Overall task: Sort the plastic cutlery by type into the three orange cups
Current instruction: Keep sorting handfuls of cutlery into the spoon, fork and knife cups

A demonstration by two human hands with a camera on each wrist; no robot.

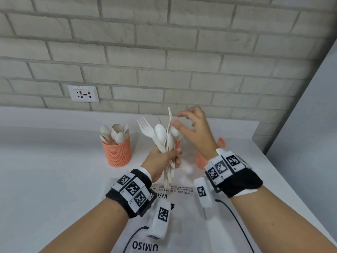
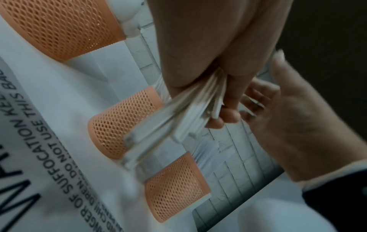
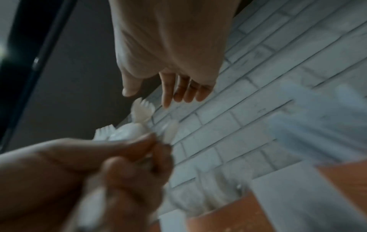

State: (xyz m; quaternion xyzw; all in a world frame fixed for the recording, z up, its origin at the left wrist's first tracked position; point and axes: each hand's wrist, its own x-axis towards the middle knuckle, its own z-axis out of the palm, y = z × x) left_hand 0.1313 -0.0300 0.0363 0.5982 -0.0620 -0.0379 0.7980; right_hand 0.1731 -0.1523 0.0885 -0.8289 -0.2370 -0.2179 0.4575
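Observation:
My left hand [image 1: 169, 156] grips a bundle of white plastic cutlery [image 1: 164, 137] upright above the table: forks, spoons and knives, heads up. In the left wrist view the handles [image 2: 158, 130] stick out below the fist. My right hand [image 1: 177, 119] hovers at the bundle's top right, fingers spread and holding nothing; the right wrist view shows its fingers [image 3: 166, 94] straight above the fork heads [image 3: 142, 109]. The left orange mesh cup [image 1: 117, 152] holds several spoons. The middle cup [image 2: 119, 124] and right cup [image 1: 200, 159] are mostly hidden behind my hands in the head view.
A clear plastic bag [image 1: 175, 198] with black warning print lies on the white table [image 1: 54, 170] under my wrists. A brick wall with a socket [image 1: 83, 93] stands behind the cups. The table's right edge [image 1: 284, 172] runs close to the right cup.

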